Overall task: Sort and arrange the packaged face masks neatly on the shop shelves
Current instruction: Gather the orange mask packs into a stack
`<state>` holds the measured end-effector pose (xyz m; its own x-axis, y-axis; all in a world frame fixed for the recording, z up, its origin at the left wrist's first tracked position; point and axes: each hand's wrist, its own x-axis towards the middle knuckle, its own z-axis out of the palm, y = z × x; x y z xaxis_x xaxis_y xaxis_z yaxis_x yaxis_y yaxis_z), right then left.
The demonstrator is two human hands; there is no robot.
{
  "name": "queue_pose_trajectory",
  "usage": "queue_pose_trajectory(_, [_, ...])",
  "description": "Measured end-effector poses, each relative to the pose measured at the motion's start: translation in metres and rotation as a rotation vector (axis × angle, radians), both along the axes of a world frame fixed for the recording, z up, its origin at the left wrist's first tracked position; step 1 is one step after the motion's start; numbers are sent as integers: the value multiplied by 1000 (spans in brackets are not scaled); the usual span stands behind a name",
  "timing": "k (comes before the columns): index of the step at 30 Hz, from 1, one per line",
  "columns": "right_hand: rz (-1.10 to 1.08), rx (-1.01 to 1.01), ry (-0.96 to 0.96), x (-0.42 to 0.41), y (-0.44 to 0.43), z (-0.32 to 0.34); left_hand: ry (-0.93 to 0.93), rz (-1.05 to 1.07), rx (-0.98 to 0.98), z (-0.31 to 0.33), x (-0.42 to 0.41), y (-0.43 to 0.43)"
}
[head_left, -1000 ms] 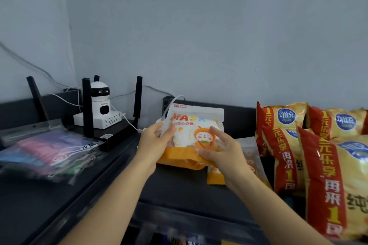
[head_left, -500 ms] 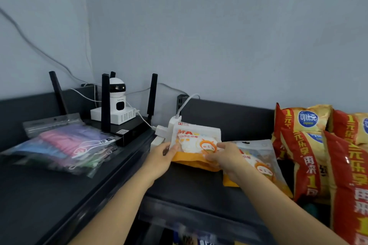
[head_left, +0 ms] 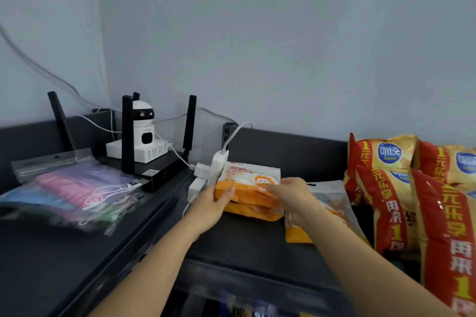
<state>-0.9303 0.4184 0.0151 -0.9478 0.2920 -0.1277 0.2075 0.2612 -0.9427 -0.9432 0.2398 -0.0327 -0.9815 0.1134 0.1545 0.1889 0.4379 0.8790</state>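
An orange-and-white mask pack (head_left: 251, 180) lies on top of another such pack on the dark shelf (head_left: 247, 242), close to the back wall. My left hand (head_left: 215, 204) grips its left edge, thumb on top. My right hand (head_left: 293, 194) holds its right side, fingers curled over the top. A third orange mask pack (head_left: 332, 203) lies flat to the right, partly under my right wrist. On the left shelf rests a clear bag of pink, purple and blue masks (head_left: 69, 188).
A black router with antennas (head_left: 157, 170), a white camera (head_left: 143, 131) and white plugs (head_left: 213, 170) with cables crowd the corner just left of the packs. Yellow-and-red snack bags (head_left: 422, 201) stand at the right. A lower shelf shows below.
The pack was held up tilted toward me a second ago. Both hands have lowered it flat onto the shelf stack and pushed it back toward the wall.
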Motion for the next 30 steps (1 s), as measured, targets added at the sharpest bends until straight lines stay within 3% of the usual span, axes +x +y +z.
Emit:
queue_pose_trajectory(9, [0,186,390,24,-15,28,188,189,-25,16,21,-22])
queue_pose_trajectory(13, [243,277,500,38,-59,34,353,314,-176,34,62,-50])
queue_pose_trajectory(17, [489,290,546,62,-105,27,402,495,-387,34,120,-99])
queue_pose_trajectory(23, [827,251,504,113,-153,8,313,797,-567,24,240,-155])
queue_pose_trajectory(30, [1170,167,499,196,-195,-13,215,1109,-639,6,387,-148])
